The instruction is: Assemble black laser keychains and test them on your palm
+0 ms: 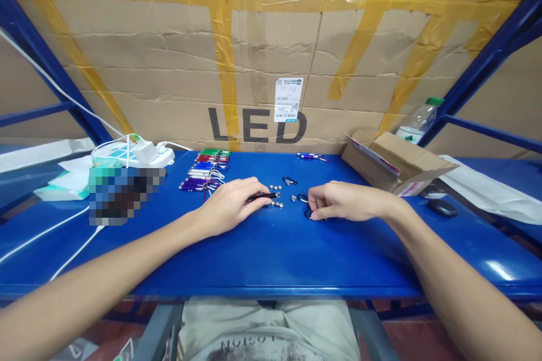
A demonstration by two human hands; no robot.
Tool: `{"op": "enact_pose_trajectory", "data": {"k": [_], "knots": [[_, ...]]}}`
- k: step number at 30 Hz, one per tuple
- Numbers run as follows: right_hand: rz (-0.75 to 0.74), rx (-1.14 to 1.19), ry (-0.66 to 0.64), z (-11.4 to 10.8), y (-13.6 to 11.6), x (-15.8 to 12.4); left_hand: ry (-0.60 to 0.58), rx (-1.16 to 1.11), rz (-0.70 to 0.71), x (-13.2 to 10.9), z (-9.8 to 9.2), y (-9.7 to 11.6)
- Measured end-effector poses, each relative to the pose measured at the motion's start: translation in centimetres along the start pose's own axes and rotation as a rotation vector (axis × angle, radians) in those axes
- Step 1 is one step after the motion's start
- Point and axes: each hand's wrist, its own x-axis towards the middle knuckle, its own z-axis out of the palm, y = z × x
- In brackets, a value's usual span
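Note:
My left hand (232,203) rests on the blue table (271,254), its fingers closed round a small black keychain flashlight (263,197) that pokes out to the right. Several small silver button cells (276,187) lie just beyond and beside the flashlight's tip. My right hand (339,201) lies to the right, fingers pinched on a dark carabiner clip (311,215) at the table surface. Two more clips (289,180) (300,198) lie between and beyond the hands.
A row of coloured keychain flashlights (206,172) lies at the back left, one more flashlight (311,156) at the back centre. An open cardboard box (392,166), a plastic bottle (419,121), a black mouse (441,207), a power strip (135,155) with white cables and a cardboard wall stand around.

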Motion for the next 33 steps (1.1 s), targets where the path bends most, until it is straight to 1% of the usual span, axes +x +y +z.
{"op": "enact_pose_trajectory", "data": {"k": [5,10,12,14,17,19,22,24,26,30,32,33], "knots": [[-0.027,0.034,-0.087,0.6,-0.6,0.0,-0.009,-0.012,0.008,-0.1,0.0,0.0],[-0.123,0.081,-0.078,0.9,-1.8,0.1,-0.038,-0.012,-0.019,-0.3,0.2,-0.2],[-0.157,0.121,-0.046,1.1,-2.2,0.3,-0.062,-0.024,-0.045,-0.4,0.2,-0.2],[-0.167,0.239,0.004,1.5,-2.4,0.7,-0.086,-0.046,-0.074,-0.4,0.2,-0.2],[-0.170,0.594,0.096,2.4,-2.8,1.5,-0.097,-0.098,-0.111,-0.4,0.1,-0.1],[-0.191,0.741,0.184,3.1,-3.0,2.2,-0.100,-0.130,-0.136,-0.4,0.0,0.1],[-0.179,0.843,0.321,3.8,-3.2,2.9,-0.117,-0.158,-0.171,-0.3,-0.2,0.3],[-0.170,0.866,0.375,4.1,-3.4,3.2,-0.130,-0.158,-0.179,-0.3,-0.1,0.2],[-0.165,0.877,0.386,4.5,-3.5,3.4,-0.134,-0.149,-0.149,-0.4,0.1,0.1],[-0.155,0.920,0.335,5.2,-3.5,3.6,-0.099,-0.151,-0.036,-0.4,0.4,-0.1],[-0.166,0.960,0.320,5.4,-3.5,3.7,-0.098,-0.162,-0.059,-0.3,0.2,0.2],[-0.177,0.984,0.318,5.5,-3.5,3.7,-0.109,-0.159,-0.098,-0.2,0.1,0.5]]}}
